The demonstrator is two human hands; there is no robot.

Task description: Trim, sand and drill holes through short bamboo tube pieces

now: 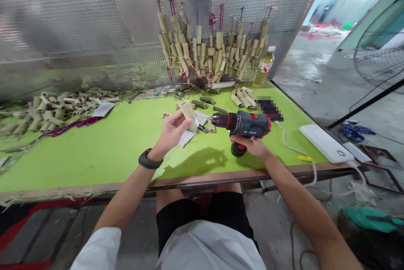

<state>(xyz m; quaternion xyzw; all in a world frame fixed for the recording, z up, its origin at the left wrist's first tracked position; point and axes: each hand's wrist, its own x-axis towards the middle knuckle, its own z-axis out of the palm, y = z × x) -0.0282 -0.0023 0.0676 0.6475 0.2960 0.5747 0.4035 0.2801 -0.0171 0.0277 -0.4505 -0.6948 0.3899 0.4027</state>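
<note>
My left hand (175, 130) is closed around a short bamboo tube (187, 111), held tilted above the green tabletop. In my right hand (252, 144) is a cordless drill (249, 123), gripped by its handle and aimed left. Its thin bit (204, 117) reaches toward the tube's side; whether the tip touches the tube I cannot tell. Beneath the tube lie white paper (186, 138) and a dark cutter-like tool (202, 128). Another bamboo piece (211, 125) rests just below the drill's chuck. Dark green bamboo pieces (198, 104) lie behind my left hand.
Strung bamboo bundles (217, 51) hang on the perforated metal panel (94, 22). A bamboo pile (47, 112) and purple cord (74, 126) occupy the left. At right are an oil bottle (264, 69), a white power bank (325, 143) with cable, and a fan (381, 47).
</note>
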